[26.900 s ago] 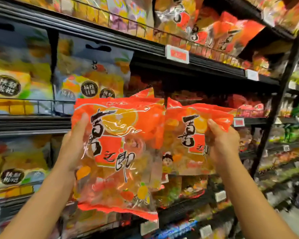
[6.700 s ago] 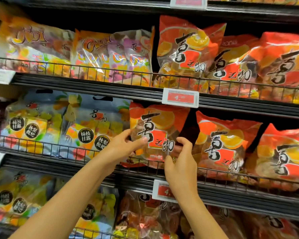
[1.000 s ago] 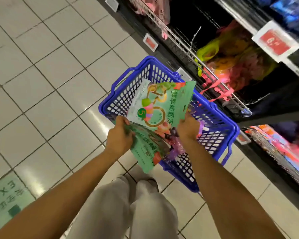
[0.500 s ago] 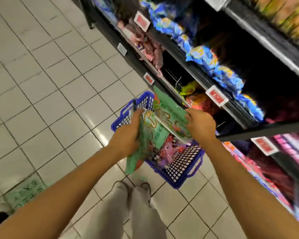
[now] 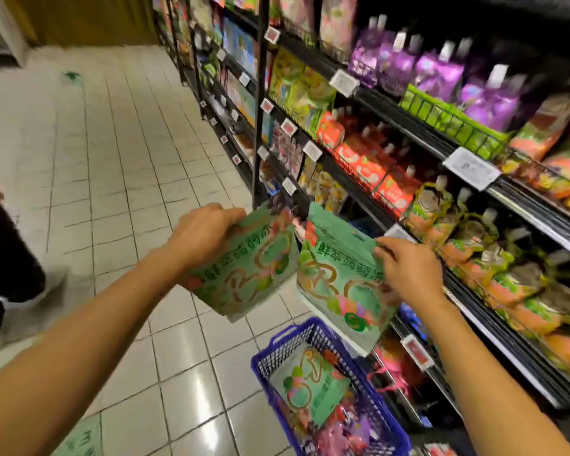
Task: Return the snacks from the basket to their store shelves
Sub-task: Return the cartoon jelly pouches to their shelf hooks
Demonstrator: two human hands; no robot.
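Fingers of the left hand curl over the top edge of one green snack pouch, and the right hand pinches the upper corner of a second green pouch; both pouches hang clear of the floor, side by side and just apart, raised above the basket and held out toward the shelving.

Taking the scene from the biggest thing down: the black store shelves run along the right of the aisle, stocked with purple spouted drink pouches on an upper tier, red-orange ones below them, and green-and-orange bags lower still, with price tags clipped to the rails. The pale tiled floor fills the left. A blue basket stands on the floor beside the lowest shelf, directly under the right-hand pouch.

Inside that basket a third green pouch of the same print lies on top of pink and purple packets, so the job is judged well short of finished: two pouches are lifted out but not yet shelved, and several items wait below. No matching green pouches are plainly visible on the shelves in view, so their proper slot cannot be told.
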